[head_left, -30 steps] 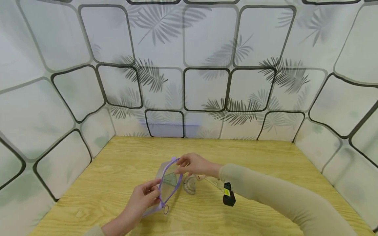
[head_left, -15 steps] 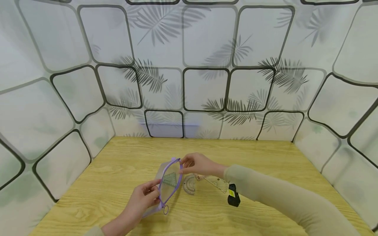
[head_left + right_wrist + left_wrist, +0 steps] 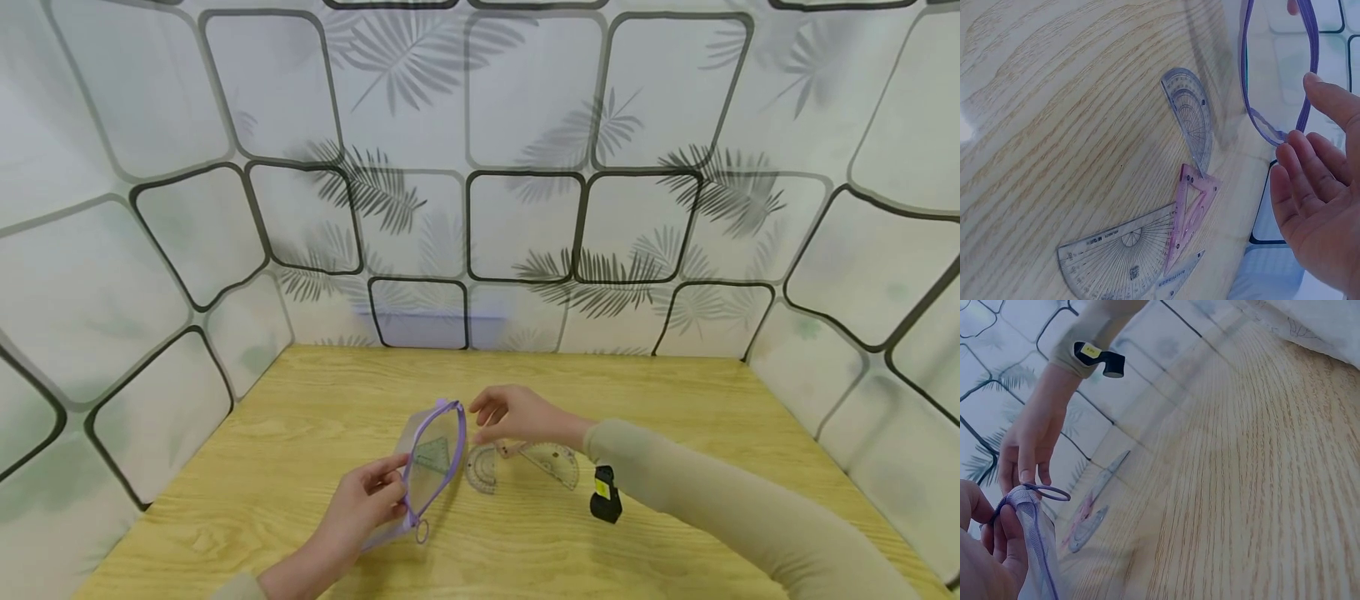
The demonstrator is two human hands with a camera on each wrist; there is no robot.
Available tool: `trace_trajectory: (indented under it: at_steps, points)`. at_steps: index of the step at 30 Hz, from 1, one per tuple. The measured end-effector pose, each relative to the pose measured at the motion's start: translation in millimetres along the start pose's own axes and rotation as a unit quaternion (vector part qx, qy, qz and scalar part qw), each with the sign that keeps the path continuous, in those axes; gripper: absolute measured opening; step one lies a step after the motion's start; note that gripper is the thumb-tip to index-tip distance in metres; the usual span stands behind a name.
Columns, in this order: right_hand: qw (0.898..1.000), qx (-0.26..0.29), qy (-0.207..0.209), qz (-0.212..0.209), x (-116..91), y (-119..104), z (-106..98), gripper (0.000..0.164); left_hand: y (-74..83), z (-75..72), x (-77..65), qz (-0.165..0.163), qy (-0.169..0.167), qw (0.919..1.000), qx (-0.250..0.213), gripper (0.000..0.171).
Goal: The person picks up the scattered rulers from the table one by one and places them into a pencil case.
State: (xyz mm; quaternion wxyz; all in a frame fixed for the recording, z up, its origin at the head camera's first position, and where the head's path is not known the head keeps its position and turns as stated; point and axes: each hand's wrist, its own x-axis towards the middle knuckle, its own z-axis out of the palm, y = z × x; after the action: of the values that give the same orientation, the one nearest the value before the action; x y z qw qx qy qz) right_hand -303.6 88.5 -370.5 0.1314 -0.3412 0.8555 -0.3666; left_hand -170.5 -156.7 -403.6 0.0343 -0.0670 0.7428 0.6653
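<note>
My left hand (image 3: 363, 507) grips the near side of a clear zip pouch (image 3: 407, 440), pinching its purple zipper edge. The pouch's mouth gapes wide, and a green set square (image 3: 432, 456) shows inside it. My right hand (image 3: 519, 414) hovers just right of the far end of that mouth. Its fingers are loosely bent with nothing between them, and a small gap parts them from the rim in the head view. Below it lie a small clear protractor (image 3: 1190, 119), a pink set square (image 3: 1179, 232) and a larger clear protractor (image 3: 1116, 257), close together.
Another clear, straight-edged piece (image 3: 1179, 276) lies partly cut off beside the pink set square. A purple zipper-pull ring (image 3: 422, 532) hangs at the pouch's near end. The wooden table (image 3: 660, 550) ends at patterned curtain-like walls (image 3: 525, 225). A black camera (image 3: 605, 497) sits on my right wrist.
My right hand has let go of the pouch's edge and drawn back to the right, uncovering more of the larger protractor. The left hand and pouch have barely moved.
</note>
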Motion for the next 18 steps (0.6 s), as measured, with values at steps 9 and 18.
trace_trajectory:
  at_steps: [9,18]
  points:
    - [1.0,-0.007,0.003,-0.015,-6.1,10.7,-4.4,0.041,-1.3,-0.3,1.3,0.0,0.002,1.0,-0.001,0.049]
    - [1.0,-0.006,0.012,-0.019,-13.6,28.6,-6.6,0.04,1.7,-2.3,2.1,-0.003,0.01,0.9999,-0.009,0.049]
